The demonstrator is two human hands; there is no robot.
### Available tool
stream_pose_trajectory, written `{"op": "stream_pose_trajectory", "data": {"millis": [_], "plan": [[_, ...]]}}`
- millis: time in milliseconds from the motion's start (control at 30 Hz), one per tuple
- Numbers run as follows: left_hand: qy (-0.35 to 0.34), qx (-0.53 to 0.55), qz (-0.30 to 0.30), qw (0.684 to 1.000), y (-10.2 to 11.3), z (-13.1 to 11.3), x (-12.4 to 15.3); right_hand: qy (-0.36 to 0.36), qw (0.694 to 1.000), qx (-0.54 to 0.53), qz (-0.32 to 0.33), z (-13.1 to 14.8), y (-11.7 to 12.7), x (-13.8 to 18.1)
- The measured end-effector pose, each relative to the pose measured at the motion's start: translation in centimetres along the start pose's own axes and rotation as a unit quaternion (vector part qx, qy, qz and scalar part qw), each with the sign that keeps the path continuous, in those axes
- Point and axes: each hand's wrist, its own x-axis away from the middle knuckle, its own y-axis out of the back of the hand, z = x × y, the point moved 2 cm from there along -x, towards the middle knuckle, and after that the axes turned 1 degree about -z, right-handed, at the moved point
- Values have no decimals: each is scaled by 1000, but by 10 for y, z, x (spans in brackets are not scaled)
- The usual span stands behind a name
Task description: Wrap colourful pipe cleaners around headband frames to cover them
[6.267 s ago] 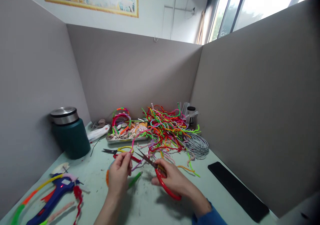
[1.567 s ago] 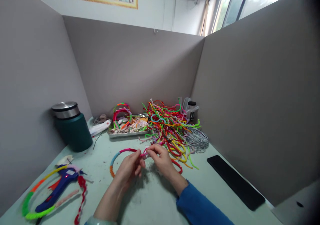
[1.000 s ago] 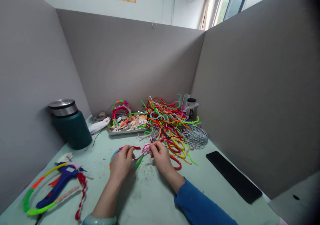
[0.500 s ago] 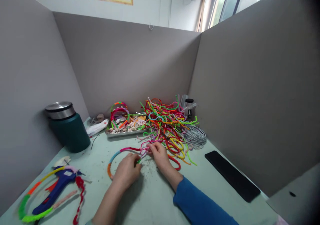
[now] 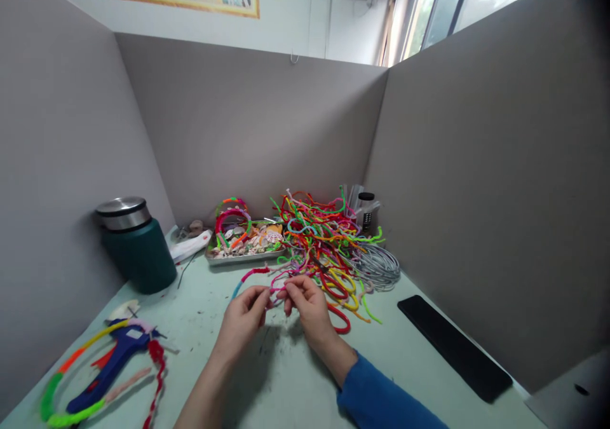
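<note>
Above the middle of the table my left hand (image 5: 244, 316) and my right hand (image 5: 309, 305) are closed, fingertips facing with a small gap. A thin pink pipe cleaner (image 5: 277, 288) spans the gap, pinched at both sides. Behind my left hand curves a ring wrapped in coloured pipe cleaner (image 5: 253, 272), pink, red and blue where it shows; my hand hides the rest, and I cannot tell whether it touches it. Just beyond my right hand lie red-handled scissors (image 5: 333, 284) and yellow loops (image 5: 351, 295), at the front of a tangled heap of pipe cleaners (image 5: 314, 225).
At left are a green flask (image 5: 140, 257), a blue glue gun (image 5: 112, 368) and another coloured ring (image 5: 51, 394). A metal tray (image 5: 248, 258) of small pieces stands at the back. Coiled grey wire (image 5: 379, 267) and a black slab (image 5: 452, 346) lie at right. Grey panels (image 5: 252, 124) enclose the table.
Both hands have come level, fingertips facing, with the pink pipe cleaner stretched between them. My left hand has turned thumb-up and now covers more of the ring. The view has shifted slightly.
</note>
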Motion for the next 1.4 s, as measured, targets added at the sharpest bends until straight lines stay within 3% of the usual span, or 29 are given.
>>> {"op": "stream_pose_trajectory", "data": {"millis": [233, 333, 433, 567, 800, 1400], "plan": [[84, 78, 0, 993, 4, -1, 1, -11, 1000, -4, 12, 5, -4, 4], [90, 102, 10, 991, 4, -1, 1, -8, 1000, -8, 7, 5, -3, 4], [58, 102, -9, 993, 4, 0, 0, -16, 1000, -23, -3, 4, -2, 4], [-29, -1, -77, 997, 4, 2, 1, -34, 997, -73, -14, 2, -1, 2], [-151, -131, -163, 966, 4, -3, 8, -49, 994, -95, -25, 4, -1, 2], [-155, -179, -169, 957, 5, 3, 8, -58, 993, -98, -9, 2, -3, 3]]}}
